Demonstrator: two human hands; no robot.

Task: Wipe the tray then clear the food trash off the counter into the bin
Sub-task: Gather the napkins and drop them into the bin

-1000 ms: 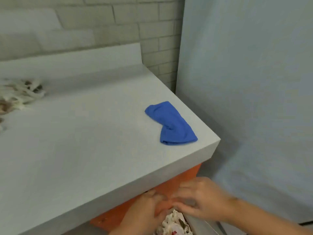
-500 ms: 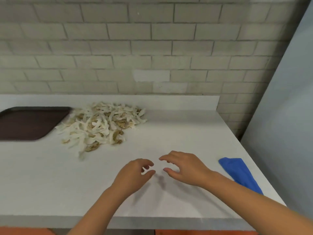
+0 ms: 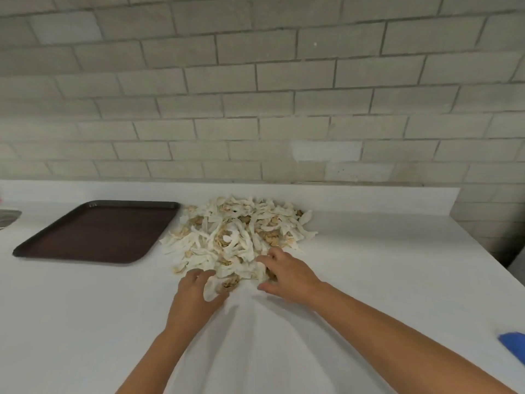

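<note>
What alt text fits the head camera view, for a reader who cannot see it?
The left hand and right hand touch the near edge of a pile of pale food scraps on a white counter. A brown tray lies left of the pile, and a blue cloth shows at the right edge.

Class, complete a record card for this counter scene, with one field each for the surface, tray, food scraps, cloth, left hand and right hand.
surface: white counter against a grey brick wall
tray: dark brown tray, flat on the counter, left of the scraps
food scraps: heap of white and tan strips beside the tray
cloth: blue cloth at the right edge, partly out of frame
left hand: thumb and fingers either side of a scrap; grip unclear
right hand: fingers spread on the heap's near edge
</note>
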